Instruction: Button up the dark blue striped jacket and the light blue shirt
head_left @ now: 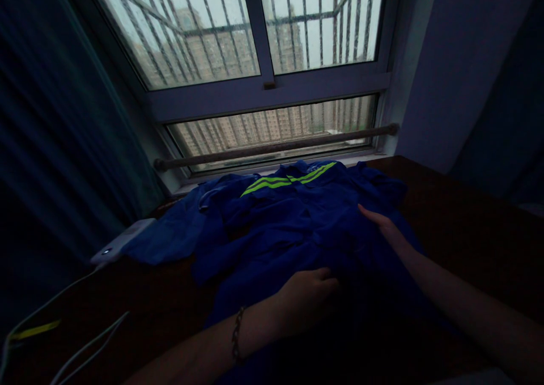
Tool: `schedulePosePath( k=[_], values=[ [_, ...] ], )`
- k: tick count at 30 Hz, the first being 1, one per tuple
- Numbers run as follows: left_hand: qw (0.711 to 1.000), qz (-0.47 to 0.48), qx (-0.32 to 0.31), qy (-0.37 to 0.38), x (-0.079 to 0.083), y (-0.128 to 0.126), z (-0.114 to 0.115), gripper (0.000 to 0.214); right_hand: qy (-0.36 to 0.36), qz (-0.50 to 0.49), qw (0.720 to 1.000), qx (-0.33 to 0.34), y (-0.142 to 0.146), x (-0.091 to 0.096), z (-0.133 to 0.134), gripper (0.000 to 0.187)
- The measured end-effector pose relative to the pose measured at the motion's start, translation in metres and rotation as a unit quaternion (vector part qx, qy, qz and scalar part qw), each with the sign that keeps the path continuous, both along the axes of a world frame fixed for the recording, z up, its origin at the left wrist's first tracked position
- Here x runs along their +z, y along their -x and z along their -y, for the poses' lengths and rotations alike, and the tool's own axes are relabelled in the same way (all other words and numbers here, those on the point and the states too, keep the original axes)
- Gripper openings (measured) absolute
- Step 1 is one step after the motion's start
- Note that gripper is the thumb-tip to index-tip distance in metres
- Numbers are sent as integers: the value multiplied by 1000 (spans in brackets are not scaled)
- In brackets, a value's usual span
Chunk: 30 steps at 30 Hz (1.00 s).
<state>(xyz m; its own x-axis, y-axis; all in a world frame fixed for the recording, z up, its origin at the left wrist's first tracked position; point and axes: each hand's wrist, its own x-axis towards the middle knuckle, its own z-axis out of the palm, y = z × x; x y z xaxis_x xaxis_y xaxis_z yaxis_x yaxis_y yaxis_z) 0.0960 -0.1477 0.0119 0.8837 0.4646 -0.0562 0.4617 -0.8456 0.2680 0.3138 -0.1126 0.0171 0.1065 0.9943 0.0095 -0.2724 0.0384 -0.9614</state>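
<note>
A blue work jacket (293, 226) with bright yellow-green stripes lies spread out and wrinkled on a dark wooden surface. Over its near part, my left hand (310, 291) has its fingers curled in at the fabric; a braided bracelet circles that wrist. The fingertips are lost in shadow. My right hand (386, 226) rests at the jacket's right side, with one finger or thumb stretched out over the cloth. Its other fingers are hard to make out in the dark. A lighter blue cloth (170, 235) lies by the jacket's left side.
A barred window (267, 84) with a horizontal rail (276, 148) stands behind the jacket. To the left are a blue curtain (55, 118), a white power strip (121, 242), white cables (91, 348) and a yellow strip-like object (36, 330). The dark wooden surface (463, 226) extends right.
</note>
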Motion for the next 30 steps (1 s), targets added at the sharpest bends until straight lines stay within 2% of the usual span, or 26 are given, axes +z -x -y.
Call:
schedulePosePath(
  k=[4, 6, 8, 10, 11, 13, 14, 16, 17, 19, 21, 23, 26, 28, 30],
  values=[
    [999, -21, -27, -3, 5, -2, 4, 16, -6, -8, 998, 60, 6, 4, 7, 29],
    [1000, 12, -3, 23, 6, -2, 4, 16, -45, -14, 991, 129, 10, 5, 12, 32],
    [992, 91, 40, 73, 6, -1, 2, 21, -108, 43, 971, 211, 15, 6, 19, 31],
    [972, 170, 101, 126, 6, 0, -1, 20, -187, 181, 927, 269, 22, 6, 29, 25],
    [959, 199, 141, 145, 7, 0, -3, 16, -225, 259, 894, 288, 26, 6, 33, 21],
    [931, 234, 223, 170, 10, 2, -7, 8, -281, 375, 829, 305, 34, 4, 41, 15],
    [917, 247, 256, 182, 12, 3, -9, 9, -296, 407, 807, 309, 38, 2, 43, 13],
    [886, 283, 295, 220, 17, 5, -13, 13, -295, 444, 791, 300, 43, -5, 44, 13],
    [869, 303, 300, 251, 19, 5, -14, 15, -281, 458, 797, 276, 45, -9, 43, 13],
    [833, 336, 297, 324, 26, 6, -16, 20, -230, 477, 825, 196, 45, -15, 37, 15],
    [799, 353, 290, 390, 31, 7, -17, 24, -153, 459, 867, 114, 44, -18, 30, 24],
    [778, 359, 292, 424, 35, 6, -17, 28, -71, 379, 919, 85, 42, -18, 24, 32],
    [771, 355, 299, 436, 30, 5, -17, 30, 8, 208, 972, 106, 41, -14, 20, 37],
    [775, 336, 283, 454, 22, 4, -15, 30, 21, 136, 984, 109, 43, -12, 22, 38],
    [792, 287, 240, 482, 12, 4, -13, 28, 14, 123, 988, 95, 45, -11, 25, 39]
  ],
)
